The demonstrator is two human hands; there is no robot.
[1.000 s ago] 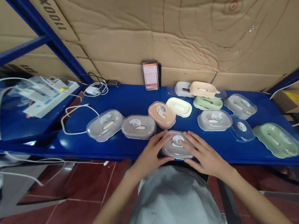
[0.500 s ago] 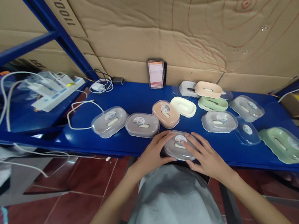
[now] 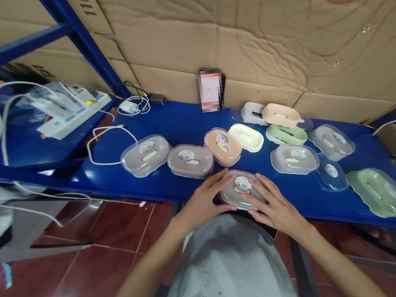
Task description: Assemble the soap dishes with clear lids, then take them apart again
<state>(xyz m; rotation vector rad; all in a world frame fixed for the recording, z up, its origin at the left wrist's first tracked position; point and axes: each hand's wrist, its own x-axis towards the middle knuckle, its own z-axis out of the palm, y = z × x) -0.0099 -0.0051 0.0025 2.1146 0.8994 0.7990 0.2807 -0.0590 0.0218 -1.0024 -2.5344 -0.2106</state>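
A grey soap box with a clear lid and a round sticker sits at the front edge of the blue shelf. My left hand presses against its left side, fingers laid over the lid's edge. Over the box's right side lies my right hand, fingers spread on the lid. Both hands clasp the box between them.
Several more soap boxes lie behind: grey ones, a peach one, a cream one, green ones, and clear lids. A phone leans on the cardboard wall. Power strips and white cables lie at left.
The hands stay on the same grey box with only slight finger shifts. The camera has tilted a little, moving the whole scene up and right.
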